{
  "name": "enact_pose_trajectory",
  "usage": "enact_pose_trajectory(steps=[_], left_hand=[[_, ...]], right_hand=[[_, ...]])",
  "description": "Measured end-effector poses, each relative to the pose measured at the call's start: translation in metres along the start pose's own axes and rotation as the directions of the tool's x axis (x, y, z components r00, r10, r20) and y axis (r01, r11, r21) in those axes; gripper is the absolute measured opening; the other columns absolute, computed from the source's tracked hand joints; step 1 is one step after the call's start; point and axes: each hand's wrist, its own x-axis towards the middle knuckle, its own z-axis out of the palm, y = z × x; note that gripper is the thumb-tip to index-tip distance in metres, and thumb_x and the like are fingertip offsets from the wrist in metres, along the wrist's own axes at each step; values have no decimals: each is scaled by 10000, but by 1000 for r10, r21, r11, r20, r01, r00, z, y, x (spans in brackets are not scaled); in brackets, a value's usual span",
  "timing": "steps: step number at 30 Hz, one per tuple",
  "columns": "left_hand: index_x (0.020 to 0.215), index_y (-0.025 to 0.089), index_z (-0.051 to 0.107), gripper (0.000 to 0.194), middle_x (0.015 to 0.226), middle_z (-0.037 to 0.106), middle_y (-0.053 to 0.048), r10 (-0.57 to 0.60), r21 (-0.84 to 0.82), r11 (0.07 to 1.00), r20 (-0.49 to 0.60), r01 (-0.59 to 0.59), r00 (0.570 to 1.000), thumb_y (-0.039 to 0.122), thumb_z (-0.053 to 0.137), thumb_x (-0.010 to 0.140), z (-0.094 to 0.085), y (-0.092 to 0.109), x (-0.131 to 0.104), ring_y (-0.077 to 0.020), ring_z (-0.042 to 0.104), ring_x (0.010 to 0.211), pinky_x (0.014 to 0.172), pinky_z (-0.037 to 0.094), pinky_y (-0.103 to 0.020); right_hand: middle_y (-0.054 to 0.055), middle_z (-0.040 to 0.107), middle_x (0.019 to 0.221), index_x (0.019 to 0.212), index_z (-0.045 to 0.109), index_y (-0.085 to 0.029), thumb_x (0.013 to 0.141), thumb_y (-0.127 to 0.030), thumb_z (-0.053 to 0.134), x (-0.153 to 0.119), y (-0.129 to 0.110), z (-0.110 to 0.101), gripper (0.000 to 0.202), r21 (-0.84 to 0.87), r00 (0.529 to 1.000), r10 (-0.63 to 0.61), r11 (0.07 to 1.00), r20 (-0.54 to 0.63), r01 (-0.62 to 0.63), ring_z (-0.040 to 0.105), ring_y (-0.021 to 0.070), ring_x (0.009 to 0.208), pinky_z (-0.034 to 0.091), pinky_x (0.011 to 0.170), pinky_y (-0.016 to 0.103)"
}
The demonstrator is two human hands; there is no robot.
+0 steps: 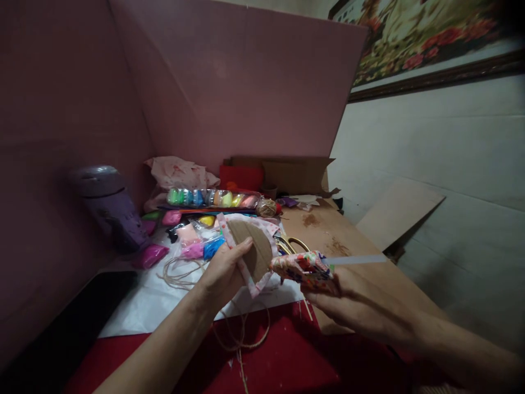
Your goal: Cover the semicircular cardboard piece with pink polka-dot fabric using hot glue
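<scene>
Scant room (if any) parts the glue gun (301, 268) from fabric-edged cardboard (259, 257).

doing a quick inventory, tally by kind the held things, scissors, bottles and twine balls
Held things: 2 (fabric-edged brown cardboard piece, floral-patterned glue gun)
Gold-handled scissors: 1
Purple bottle with a grey lid: 1
Round brown twine ball: 1
Total: 5
</scene>
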Motion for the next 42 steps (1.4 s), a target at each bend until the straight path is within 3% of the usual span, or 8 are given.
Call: enact_pose_trajectory(steps=[3,6,17,26,31,34,38,42], left_hand=[[927,144,635,194,832,709,-52,6,1,1000,-5,-6,1000,147,618,733,1,1,1,-160,654,722,697,529,-284],[921,139,637,188,822,709,-53,1,4,1000,-15,-1,1000,152,621,734,0,1,1,-156,654,709,695,529,-279],[968,124,623,226,853,709,-75,-8,12,1000,-4,8,1000,150,611,743,2,1,-1,-170,655,735,689,534,-292],[939,113,616,174,804,705,-70,-7,10,1000,37,6,999,138,577,771,1,0,1,-163,654,706,671,537,-284],[966,107,604,192,828,702,-78,-18,12,1000,46,17,999,136,570,779,2,1,-1,-163,652,713,667,536,-284],[975,109,595,200,826,697,-76,-22,25,999,50,21,998,146,576,779,1,0,0,-159,646,699,650,535,-282],[978,105,590,208,834,691,-83,-18,37,999,54,16,998,155,584,776,-1,0,0,-164,644,708,657,530,-287],[945,100,601,183,832,688,-88,-26,44,999,59,23,998,154,587,771,-1,-1,-1,-164,643,712,674,522,-288]], right_hand=[[-25,517,449,553,575,-220,764,-247,560,1,-7,0,214,0,961,78,997,265,-81,440,121,429,340,386,232],[-27,497,458,578,576,-213,796,-241,515,2,-9,1,229,-16,929,137,990,344,-140,410,112,421,315,386,234],[-39,445,434,560,553,-214,783,-250,549,5,-15,-4,226,-65,939,112,993,324,-96,345,98,397,249,377,239],[-42,372,492,584,496,-185,795,-212,508,9,-25,-7,213,-453,940,98,889,327,65,278,85,430,184,414,241],[-50,332,468,539,369,-172,832,-199,436,13,-37,-7,302,-464,886,216,886,410,-1,262,73,431,167,441,250],[-48,332,463,518,324,-172,831,-194,431,15,-38,-7,331,-446,881,205,895,426,8,266,74,438,170,456,256],[-52,338,456,547,374,-173,843,-214,418,13,-31,-9,302,-442,886,211,897,414,-7,267,75,429,172,456,256],[-53,340,463,573,435,-171,825,-211,455,11,-22,-13,256,-456,885,146,886,442,81,259,74,433,161,455,259]])
